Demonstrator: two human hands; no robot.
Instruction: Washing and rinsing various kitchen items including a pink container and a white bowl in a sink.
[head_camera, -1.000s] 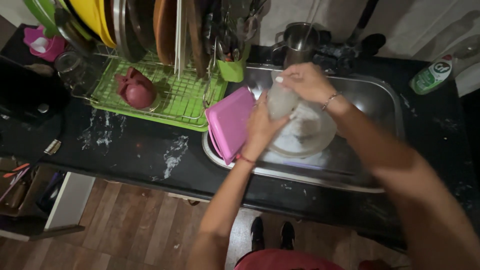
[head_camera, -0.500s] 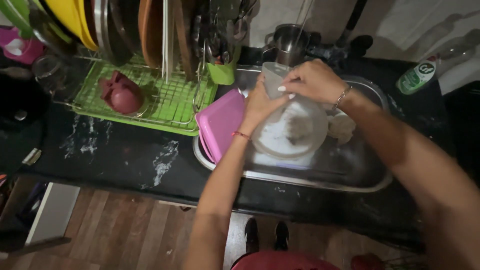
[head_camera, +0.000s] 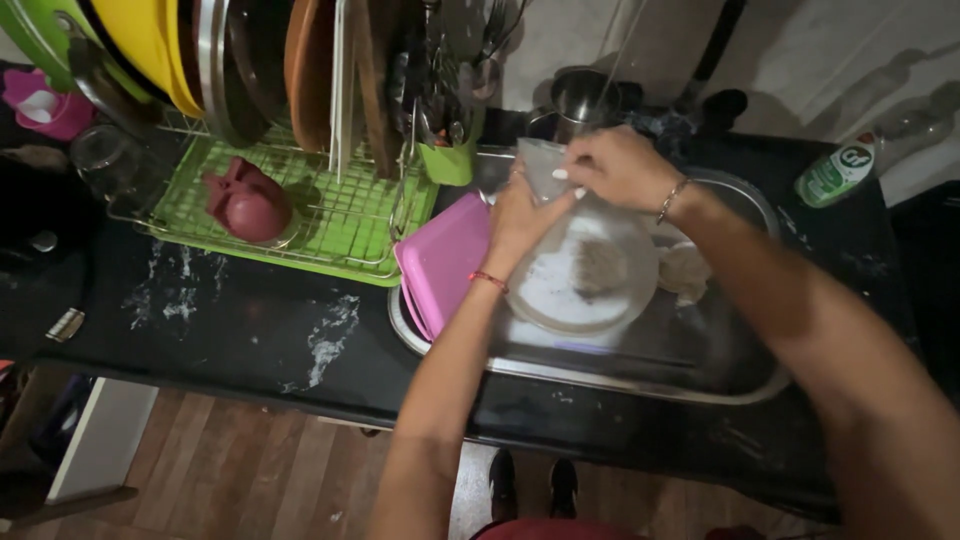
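Over the steel sink (head_camera: 640, 385), both hands meet on a clear glass tumbler (head_camera: 540, 165) held above a white plate (head_camera: 560, 290) that lies in the basin with a dark smear of food near its middle. One hand, the left hand (head_camera: 522, 222), is curled around the lower side of the tumbler, thumb up against the glass, a thin red band at its wrist. At the other side the right hand (head_camera: 618, 167) closes over the rim from above, fingers bent down onto it, a slim bracelet on the wrist. Leaning on the sink's left edge, just beside the left hand, stands a pink rectangular lid (head_camera: 440, 260), tilted on its side. Left of that, a green dish rack (head_camera: 330, 225) sits on the dark marbled counter (head_camera: 220, 320), holding a dark red bowl upside down and upright plates and pans. Behind the sink, a metal pot stands near the tap, and a green dish soap bottle (head_camera: 835, 172) rests well to the right
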